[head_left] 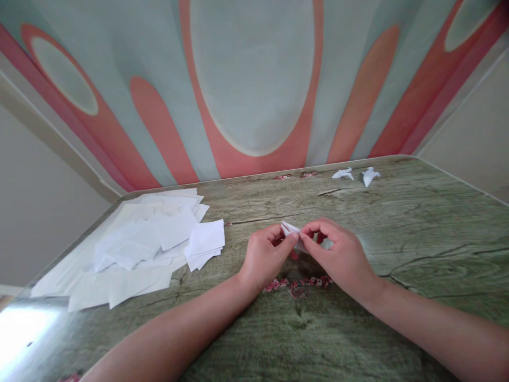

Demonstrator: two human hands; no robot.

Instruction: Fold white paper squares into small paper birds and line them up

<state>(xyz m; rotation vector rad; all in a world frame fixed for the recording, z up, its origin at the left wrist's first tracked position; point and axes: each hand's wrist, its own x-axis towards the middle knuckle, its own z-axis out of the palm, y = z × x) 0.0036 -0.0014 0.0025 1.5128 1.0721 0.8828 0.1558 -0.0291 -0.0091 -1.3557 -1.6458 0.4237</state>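
Observation:
A small folded piece of white paper (290,228) is held between my two hands above the middle of the table. My left hand (266,252) pinches its left side, thumb on top. From the other side my right hand (336,252) grips the paper between thumb and fingertips. Part of the folded paper is hidden behind the fingers. Two finished-looking folded paper birds, one (343,174) beside the other (370,176), lie at the far right of the table.
Left of my hands, a spread heap of white paper sheets (139,286) covers the wood-patterned table (397,212). A small stack of square papers (207,239) lies at its right edge. Behind the table hangs a red and grey-green patterned curtain or panel (254,79).

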